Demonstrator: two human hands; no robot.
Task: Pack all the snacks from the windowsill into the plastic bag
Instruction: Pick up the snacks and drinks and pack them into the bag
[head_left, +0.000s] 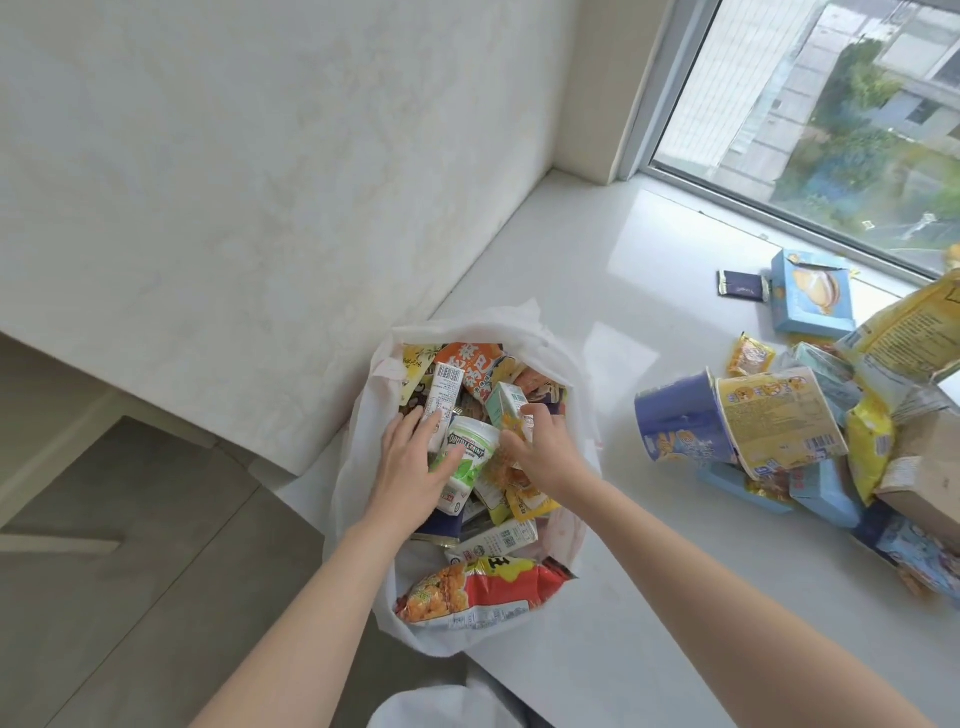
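A white plastic bag (566, 358) stands open on the windowsill (649, 597), filled with several snack packets. Both my hands are inside its mouth. My left hand (410, 467) lies over a green-and-white Doublemint gum tub (470, 457), its thumb against the tub's side and its fingers reaching a white barcode packet (444, 389). My right hand (540, 452) holds a small yellow-and-green drink carton (506, 405) at the bag's middle. A red-and-orange snack packet (478, 592) lies at the bag's near edge.
A heap of snacks lies on the sill to the right: a blue cup (675, 421), a yellow cup (774, 415), a blue box (810, 293), yellow bags (904, 332) and a dark wrapper (740, 285). The window (831, 119) runs along the far right, a white wall (234, 182) to the left.
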